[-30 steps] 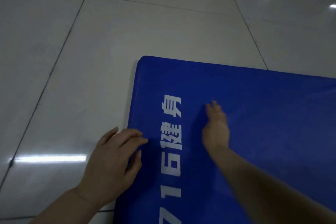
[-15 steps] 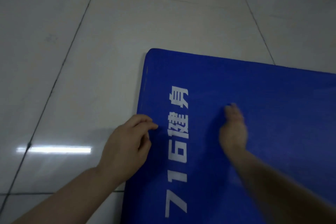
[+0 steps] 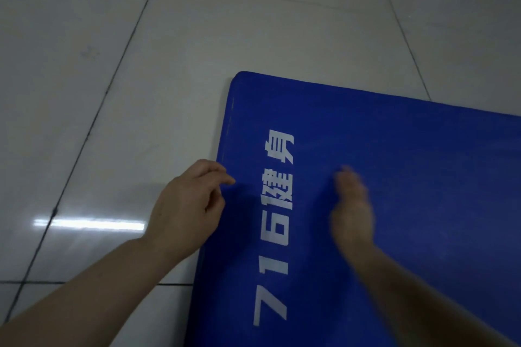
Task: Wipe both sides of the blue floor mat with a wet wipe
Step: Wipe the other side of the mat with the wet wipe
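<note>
Head view: the mat [image 3: 394, 177] lies flat on the floor [image 3: 141, 79], my left hand [image 3: 186, 211] at its left edge, fingers loosely curled, my blurred right hand [image 3: 352, 211] edge-on atop it, fingers straight.

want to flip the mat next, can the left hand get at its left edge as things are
Probably yes. The left hand hangs right at the left edge of the blue mat, fingers loosely curled, with only bare tile floor beside it and nothing in between.
</note>
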